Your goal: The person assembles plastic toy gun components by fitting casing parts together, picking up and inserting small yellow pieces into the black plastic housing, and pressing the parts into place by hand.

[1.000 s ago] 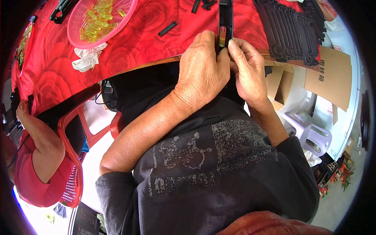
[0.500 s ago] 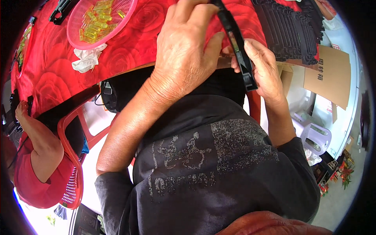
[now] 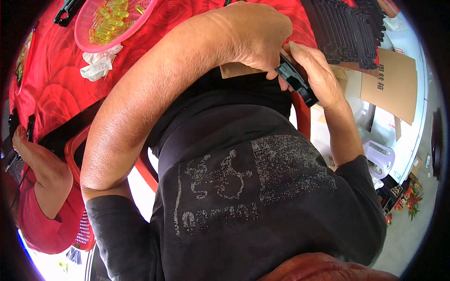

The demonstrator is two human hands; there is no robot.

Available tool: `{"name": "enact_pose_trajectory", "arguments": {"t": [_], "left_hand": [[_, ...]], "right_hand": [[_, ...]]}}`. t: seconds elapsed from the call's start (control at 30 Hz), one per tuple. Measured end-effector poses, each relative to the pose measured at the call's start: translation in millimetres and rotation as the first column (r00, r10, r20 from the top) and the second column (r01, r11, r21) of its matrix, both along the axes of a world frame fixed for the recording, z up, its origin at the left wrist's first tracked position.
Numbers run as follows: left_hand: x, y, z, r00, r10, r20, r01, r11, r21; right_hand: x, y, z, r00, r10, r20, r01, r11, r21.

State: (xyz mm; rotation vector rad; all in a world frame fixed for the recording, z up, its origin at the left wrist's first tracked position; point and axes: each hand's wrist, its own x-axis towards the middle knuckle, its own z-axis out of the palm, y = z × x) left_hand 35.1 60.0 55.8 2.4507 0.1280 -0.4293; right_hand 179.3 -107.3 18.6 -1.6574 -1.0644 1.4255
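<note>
My right hand (image 3: 314, 70) is closed around a long, narrow black plastic housing (image 3: 296, 80) with a channel along it. The lower end of the housing sticks out below the fingers, over my lap at the table edge. My left hand (image 3: 265, 33) is bent across in front of me, over the upper part of the housing. Its fingers are turned away and mostly hidden behind the back of the hand and wrist, so their grip does not show. A pink plastic basket (image 3: 82, 37) of small yellow clear vials (image 3: 108, 29) stands on the table to the left.
A red rose-patterned cloth (image 3: 51, 89) covers the table. Several similar black housings (image 3: 349, 33) lie in rows at the far right. Crumpled white tissue (image 3: 97, 65) lies by the basket, and another black part (image 3: 65, 14) beyond it. A cardboard box (image 3: 391, 89) stands right; a person's arm (image 3: 42, 164) shows left.
My left hand has turned over and swung right, its elbow lifting outward, and now covers the housing's upper part. My right hand has shifted slightly, still holding the housing.
</note>
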Motion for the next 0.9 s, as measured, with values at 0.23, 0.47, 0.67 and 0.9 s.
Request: {"name": "enact_pose_trajectory", "arguments": {"t": [0.23, 0.47, 0.67, 0.9], "left_hand": [[2, 5, -8, 1.000, 0.026, -0.013, -0.027, 0.989, -0.146], [2, 12, 4, 0.990, -0.039, -0.138, -0.001, 0.960, -0.279], [-2, 9, -9, 0.995, -0.048, 0.088, 0.071, 0.958, -0.277], [-12, -3, -16, 0.972, 0.154, 0.176, -0.089, 0.940, -0.330]], "right_hand": [[6, 2, 5, 0.999, 0.022, -0.044, -0.023, 1.000, -0.016], [13, 2, 7, 0.971, 0.164, -0.176, -0.148, 0.984, 0.098], [13, 3, 16, 0.972, 0.172, -0.158, -0.162, 0.984, 0.069], [16, -2, 8, 0.985, 0.153, -0.081, -0.142, 0.981, 0.130]]}}
